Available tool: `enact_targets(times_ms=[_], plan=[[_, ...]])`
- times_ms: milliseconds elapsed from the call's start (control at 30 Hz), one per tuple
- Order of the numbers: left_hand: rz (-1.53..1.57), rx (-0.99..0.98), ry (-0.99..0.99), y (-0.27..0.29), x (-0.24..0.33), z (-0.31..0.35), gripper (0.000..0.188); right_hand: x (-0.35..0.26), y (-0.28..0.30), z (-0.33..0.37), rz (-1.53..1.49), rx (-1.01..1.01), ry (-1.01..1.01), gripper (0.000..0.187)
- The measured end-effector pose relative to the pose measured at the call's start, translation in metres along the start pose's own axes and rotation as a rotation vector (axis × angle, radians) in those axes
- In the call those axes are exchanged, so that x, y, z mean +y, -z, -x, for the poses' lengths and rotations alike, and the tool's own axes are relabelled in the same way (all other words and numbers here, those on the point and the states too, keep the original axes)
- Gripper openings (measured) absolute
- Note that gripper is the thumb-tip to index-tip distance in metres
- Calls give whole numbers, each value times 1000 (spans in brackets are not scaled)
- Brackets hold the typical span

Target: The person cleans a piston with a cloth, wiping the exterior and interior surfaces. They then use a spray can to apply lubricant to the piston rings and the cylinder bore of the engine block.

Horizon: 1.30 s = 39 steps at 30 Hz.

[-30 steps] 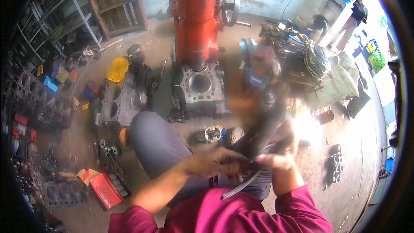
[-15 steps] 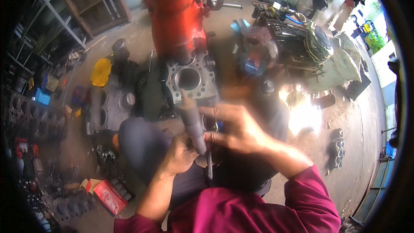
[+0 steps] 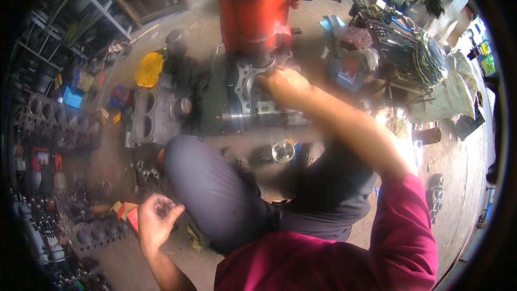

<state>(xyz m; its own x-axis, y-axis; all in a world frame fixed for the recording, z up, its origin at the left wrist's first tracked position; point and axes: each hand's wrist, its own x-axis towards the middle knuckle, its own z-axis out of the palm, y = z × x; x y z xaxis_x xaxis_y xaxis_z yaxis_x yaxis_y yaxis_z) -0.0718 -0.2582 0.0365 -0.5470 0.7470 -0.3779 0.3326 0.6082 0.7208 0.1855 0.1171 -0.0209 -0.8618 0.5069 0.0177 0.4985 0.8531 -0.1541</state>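
Observation:
My right hand [image 3: 284, 87] reaches forward over the metal engine block [image 3: 243, 87] and is closed at the rim of its round bore [image 3: 253, 83]. Its fingertips are hidden, so what they hold, if anything, does not show. The tall red machine [image 3: 253, 16] stands right behind that hand, its lower end down over the block. Beside my left thigh, my left hand [image 3: 157, 216] hovers with curled fingers and the thumb apart, holding nothing visible. A silver cylindrical piece [image 3: 232, 120] lies at the block's near left corner.
A second engine block [image 3: 151, 116] sits to the left, near a yellow bag [image 3: 149, 69]. Between my feet is a round clear container [image 3: 283, 151]. Tools crowd a rack [image 3: 401, 40] at the right. A red box [image 3: 132, 216] lies beyond my left hand.
Both hands held a dark cylindrical tool before my lap; they have parted. My right hand moved forward to the bore, the left back and leftward. The view shifted, and the tool is out of plain sight.

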Motion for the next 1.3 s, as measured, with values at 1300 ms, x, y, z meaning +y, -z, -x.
enact_targets(times_ms=[1300], plan=[[781, -224, 475, -86, -240, -61, 76, -2, -48, -20, 148, 41, 156, 28]])
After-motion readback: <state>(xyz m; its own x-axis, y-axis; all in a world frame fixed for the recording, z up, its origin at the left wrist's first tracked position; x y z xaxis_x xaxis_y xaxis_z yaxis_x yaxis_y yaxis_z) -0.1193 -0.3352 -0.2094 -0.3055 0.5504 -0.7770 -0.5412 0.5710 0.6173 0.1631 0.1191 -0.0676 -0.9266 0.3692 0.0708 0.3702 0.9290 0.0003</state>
